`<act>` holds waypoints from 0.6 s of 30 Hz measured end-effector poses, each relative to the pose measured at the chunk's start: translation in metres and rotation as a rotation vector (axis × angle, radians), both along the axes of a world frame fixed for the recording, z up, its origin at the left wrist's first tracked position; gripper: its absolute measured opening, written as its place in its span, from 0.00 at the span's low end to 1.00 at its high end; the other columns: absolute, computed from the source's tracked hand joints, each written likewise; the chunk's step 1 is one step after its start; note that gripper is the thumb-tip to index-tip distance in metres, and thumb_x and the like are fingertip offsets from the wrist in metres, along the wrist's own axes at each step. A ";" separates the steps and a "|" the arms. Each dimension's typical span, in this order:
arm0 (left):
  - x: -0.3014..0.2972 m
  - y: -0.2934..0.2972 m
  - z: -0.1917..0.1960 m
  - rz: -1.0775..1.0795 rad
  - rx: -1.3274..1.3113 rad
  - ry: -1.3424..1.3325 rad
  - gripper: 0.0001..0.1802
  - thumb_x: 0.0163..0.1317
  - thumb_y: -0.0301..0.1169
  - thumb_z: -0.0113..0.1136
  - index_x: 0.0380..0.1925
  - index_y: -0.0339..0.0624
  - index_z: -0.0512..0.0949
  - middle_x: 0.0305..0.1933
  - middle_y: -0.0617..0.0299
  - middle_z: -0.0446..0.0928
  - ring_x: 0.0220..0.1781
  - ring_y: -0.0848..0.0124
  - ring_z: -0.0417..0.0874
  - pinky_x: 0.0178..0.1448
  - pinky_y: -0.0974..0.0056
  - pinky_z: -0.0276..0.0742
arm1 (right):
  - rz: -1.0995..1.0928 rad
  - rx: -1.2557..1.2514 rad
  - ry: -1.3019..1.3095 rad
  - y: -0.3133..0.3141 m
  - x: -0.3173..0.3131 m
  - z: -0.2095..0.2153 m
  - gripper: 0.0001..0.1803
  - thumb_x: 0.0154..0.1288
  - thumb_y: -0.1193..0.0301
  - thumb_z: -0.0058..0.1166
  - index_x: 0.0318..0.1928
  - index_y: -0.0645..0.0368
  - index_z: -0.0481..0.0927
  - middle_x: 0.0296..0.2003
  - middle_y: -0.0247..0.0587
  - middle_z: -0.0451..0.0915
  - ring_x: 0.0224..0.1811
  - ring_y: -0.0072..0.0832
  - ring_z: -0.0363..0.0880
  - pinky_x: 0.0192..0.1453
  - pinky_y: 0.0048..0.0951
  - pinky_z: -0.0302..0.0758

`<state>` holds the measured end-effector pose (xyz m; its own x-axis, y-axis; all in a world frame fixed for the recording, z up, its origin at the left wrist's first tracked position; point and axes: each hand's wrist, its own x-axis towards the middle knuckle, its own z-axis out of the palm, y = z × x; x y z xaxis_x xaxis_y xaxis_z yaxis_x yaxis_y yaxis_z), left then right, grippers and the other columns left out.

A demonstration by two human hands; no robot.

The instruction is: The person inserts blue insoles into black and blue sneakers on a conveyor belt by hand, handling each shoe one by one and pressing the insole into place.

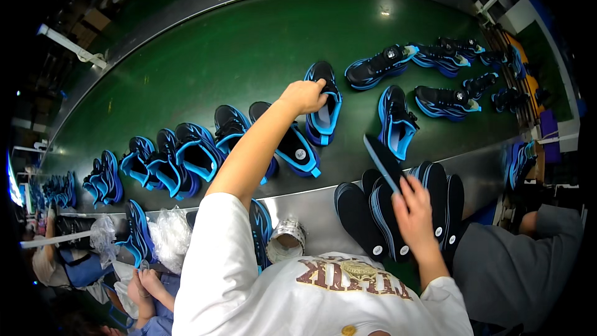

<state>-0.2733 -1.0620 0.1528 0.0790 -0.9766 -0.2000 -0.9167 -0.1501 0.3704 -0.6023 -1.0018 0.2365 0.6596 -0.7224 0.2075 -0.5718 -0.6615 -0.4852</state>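
Observation:
My left hand (303,97) reaches across the green belt and grips a black and blue sneaker (321,70) at its tongue, with the heel opening toward me. In my right hand (413,208) is a black insole with a blue edge (380,160), raised above a pile of insoles (356,216). Just beyond the held insole, another sneaker (393,102) stands with its heel toward me. Left of the gripped one sits a sneaker with a round white label inside (306,160), partly hidden by my left forearm.
A row of sneakers (165,162) lines the left of the belt (205,56). More sneakers (441,102) lie at the right. On the metal edge (323,202) stands a tape roll (287,239). Another person's hands (149,283) are at lower left, near clear plastic (169,236); a grey-clothed person (516,267) sits right.

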 end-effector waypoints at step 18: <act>-0.020 0.012 -0.013 0.475 0.242 0.971 0.24 0.53 0.41 0.55 0.34 0.25 0.70 0.12 0.69 0.59 0.11 0.77 0.59 0.14 0.71 0.53 | 0.476 -0.190 0.229 -0.069 0.091 0.013 0.03 0.40 0.75 0.51 0.18 0.61 0.76 0.23 0.36 0.73 0.32 0.33 0.68 0.38 0.30 0.68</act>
<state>-0.2930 -1.0496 0.1396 0.1409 -0.8154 -0.5615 -0.0824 -0.5748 0.8141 -0.5111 -1.0707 0.2497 0.9473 -0.2979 0.1182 -0.2655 -0.9360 -0.2310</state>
